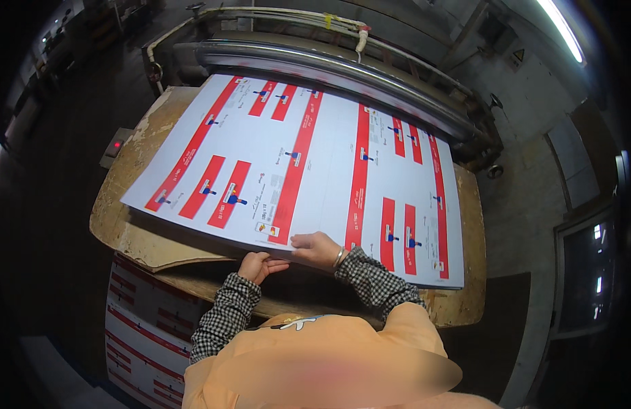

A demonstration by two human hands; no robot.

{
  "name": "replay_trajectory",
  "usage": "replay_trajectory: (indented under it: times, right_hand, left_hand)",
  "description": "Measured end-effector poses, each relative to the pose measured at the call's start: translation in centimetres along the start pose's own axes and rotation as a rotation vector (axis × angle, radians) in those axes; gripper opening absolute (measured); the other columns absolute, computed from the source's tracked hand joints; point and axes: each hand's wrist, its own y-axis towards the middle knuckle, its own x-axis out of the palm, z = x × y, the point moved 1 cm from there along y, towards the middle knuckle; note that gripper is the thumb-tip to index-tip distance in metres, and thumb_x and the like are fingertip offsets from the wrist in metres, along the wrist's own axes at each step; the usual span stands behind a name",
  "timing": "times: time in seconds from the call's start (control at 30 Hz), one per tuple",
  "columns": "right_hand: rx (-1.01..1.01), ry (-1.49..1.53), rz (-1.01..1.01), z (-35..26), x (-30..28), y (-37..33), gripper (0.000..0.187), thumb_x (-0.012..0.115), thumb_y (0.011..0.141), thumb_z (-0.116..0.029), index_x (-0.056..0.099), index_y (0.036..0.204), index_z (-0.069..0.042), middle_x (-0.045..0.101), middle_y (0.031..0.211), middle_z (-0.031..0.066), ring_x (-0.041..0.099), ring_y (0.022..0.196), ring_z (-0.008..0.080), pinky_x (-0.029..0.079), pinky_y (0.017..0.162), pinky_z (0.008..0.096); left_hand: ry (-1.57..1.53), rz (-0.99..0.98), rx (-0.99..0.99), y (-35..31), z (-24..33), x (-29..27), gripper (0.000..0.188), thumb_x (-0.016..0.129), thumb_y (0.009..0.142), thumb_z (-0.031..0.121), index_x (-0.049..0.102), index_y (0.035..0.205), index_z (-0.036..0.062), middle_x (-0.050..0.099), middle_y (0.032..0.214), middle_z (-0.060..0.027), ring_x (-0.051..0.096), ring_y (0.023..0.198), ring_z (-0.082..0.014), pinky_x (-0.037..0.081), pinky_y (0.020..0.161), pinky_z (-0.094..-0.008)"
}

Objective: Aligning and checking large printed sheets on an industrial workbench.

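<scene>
A stack of large white printed sheets (329, 177) with red bands and small blue figures lies on a worn wooden board (148, 238). At the middle of the stack's near edge, my right hand (319, 251) is closed over the edge, its thumb side on the top sheet. The undersides of its fingers are hidden. Just left of it and a little lower, my left hand (263, 266) is open, fingers stretched toward the right along the edge. A bracelet (339, 256) circles my right wrist, and checked sleeves cover both forearms.
Beyond the sheets, a machine with a long metal roller (315, 65) spans the board's far side. A pale pipe (274, 11) runs above it. A switch box with a red light (115, 144) sits at the left. More printed sheets (141, 347) stand below the board.
</scene>
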Motion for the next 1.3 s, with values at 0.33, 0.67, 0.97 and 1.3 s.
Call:
replay_trajectory:
  times: [0.33,0.67,0.97,1.3]
  right_hand:
    - [0.228,-0.060,0.300,6.2,-1.5,5.3,0.060,0.065,0.071,-0.039,0.052,0.112,0.003,0.051,0.117,0.0200,0.044,0.114,0.0284,0.035,0.096,0.0339]
    - [-0.050,-0.227,-0.153,1.5,-0.4,0.1,0.084,0.066,0.066,-0.048,0.033,0.129,-0.005,0.033,0.129,0.0262,0.037,0.118,0.0365,0.031,0.097,0.0379]
    - [-0.194,0.045,0.278,-4.2,-4.7,0.5,0.020,0.052,0.080,-0.014,0.063,0.090,0.000,0.063,0.079,0.0176,0.063,0.070,0.0250,0.048,0.064,0.0325]
    - [-0.056,-0.402,-0.015,1.7,3.0,0.1,0.079,0.072,0.062,-0.033,0.036,0.125,-0.001,0.029,0.130,0.0282,0.026,0.122,0.0432,0.026,0.101,0.0423]
  left_hand:
    - [0.076,-0.015,0.069,-0.6,1.2,1.3,0.035,0.050,0.081,0.000,0.041,0.115,-0.0045,0.055,0.105,-0.0165,0.058,0.092,-0.0266,0.052,0.078,-0.0390]
    - [0.554,-0.073,0.099,-0.9,2.9,2.2,0.052,0.059,0.071,-0.006,0.042,0.120,0.0001,0.054,0.109,-0.0139,0.056,0.098,-0.0264,0.050,0.080,-0.0374]
    - [0.090,0.059,0.096,0.0,0.2,-0.4,0.023,0.046,0.076,-0.006,0.051,0.099,-0.0107,0.057,0.097,-0.0192,0.059,0.088,-0.0285,0.052,0.077,-0.0382]
    - [0.143,0.059,0.058,-0.5,0.4,0.7,0.038,0.044,0.076,-0.007,0.043,0.115,-0.0038,0.055,0.104,-0.0180,0.058,0.091,-0.0278,0.052,0.078,-0.0382]
